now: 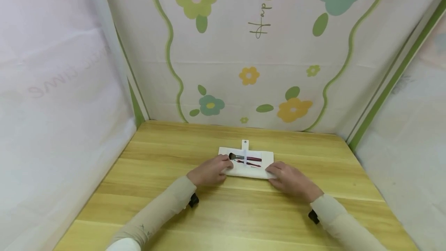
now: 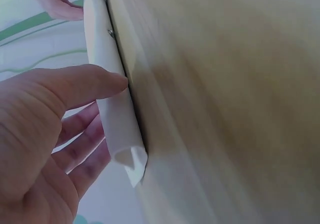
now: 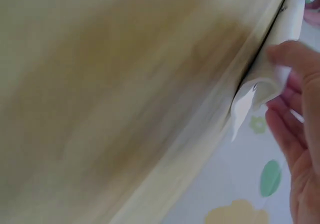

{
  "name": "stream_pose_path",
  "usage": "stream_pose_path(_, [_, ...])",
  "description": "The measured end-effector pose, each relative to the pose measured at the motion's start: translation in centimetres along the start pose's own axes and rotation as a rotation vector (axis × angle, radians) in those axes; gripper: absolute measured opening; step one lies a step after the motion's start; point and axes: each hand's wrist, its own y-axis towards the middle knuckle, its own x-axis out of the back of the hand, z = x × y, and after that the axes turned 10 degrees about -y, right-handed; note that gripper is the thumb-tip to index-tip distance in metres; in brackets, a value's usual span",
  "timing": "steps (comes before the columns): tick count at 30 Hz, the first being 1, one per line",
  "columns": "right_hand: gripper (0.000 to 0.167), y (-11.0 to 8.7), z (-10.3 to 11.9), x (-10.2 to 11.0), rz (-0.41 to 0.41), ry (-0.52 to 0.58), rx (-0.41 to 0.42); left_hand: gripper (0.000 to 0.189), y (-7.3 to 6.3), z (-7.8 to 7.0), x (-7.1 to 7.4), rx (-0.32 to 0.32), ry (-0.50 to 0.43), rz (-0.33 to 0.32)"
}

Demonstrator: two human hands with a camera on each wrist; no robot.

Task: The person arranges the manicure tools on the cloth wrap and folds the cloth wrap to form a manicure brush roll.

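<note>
A white brush case point(image 1: 240, 172) lies on the table with its near edge curled over into a roll. Inside it, a makeup brush point(image 1: 253, 159) with dark bristles and a red handle sits above a slimmer red-handled tool point(image 1: 256, 164), both under a clear band. My left hand point(image 1: 210, 169) grips the left end of the roll, thumb on the near side and fingers over the far side. At the right end my right hand point(image 1: 290, 179) holds the roll likewise. The wrist views show the case's rolled end point(image 2: 125, 149) as a hollow fold close to the table.
A strap with a snap point(image 1: 245, 144) sticks out from the case's far edge. Wooden table point(image 1: 223, 212) surrounds the case. White fabric walls stand left and right, and a flower-printed one point(image 1: 223, 49) rises behind the table.
</note>
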Motion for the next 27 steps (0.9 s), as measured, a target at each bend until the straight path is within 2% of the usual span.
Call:
stream_pose_path(2, [0.033,0.1,-0.5,0.1,0.029,0.071,-0.056,0.034,0.2,0.3,0.2,0.002,-0.018,0.007])
stream_pose_path(5, [0.027,0.5,-1.4,0.2,0.058,0.212,-0.142,0.034,0.6,0.8,0.6,0.034,-0.11,0.017])
stream_pose_path(10, [0.02,1.3,-2.7,-0.3,0.086,0.461,-0.305,0.026,1.5,2.1,1.1,0.158,-0.354,-0.003])
stream_pose_path(13, [0.018,1.7,-3.4,-0.8,0.101,0.544,-0.422,0.018,2.1,3.0,1.4,0.195,-0.458,-0.045])
stream_pose_path(16, [0.023,2.2,-3.9,-1.2,0.121,0.577,-0.525,0.012,2.7,3.7,1.5,0.232,-0.53,-0.086])
stream_pose_path(20, [0.03,2.9,-4.2,-1.3,0.172,0.614,-0.654,0.012,3.4,4.4,1.4,0.301,-0.597,-0.14])
stream_pose_path(23, [0.036,3.2,-4.2,-1.2,0.214,0.632,-0.716,0.014,3.8,4.8,1.1,0.327,-0.604,-0.168])
stream_pose_path(27, [0.041,3.8,-4.3,-1.0,0.261,0.658,-0.772,0.016,4.5,4.8,0.8,0.29,-0.494,-0.188])
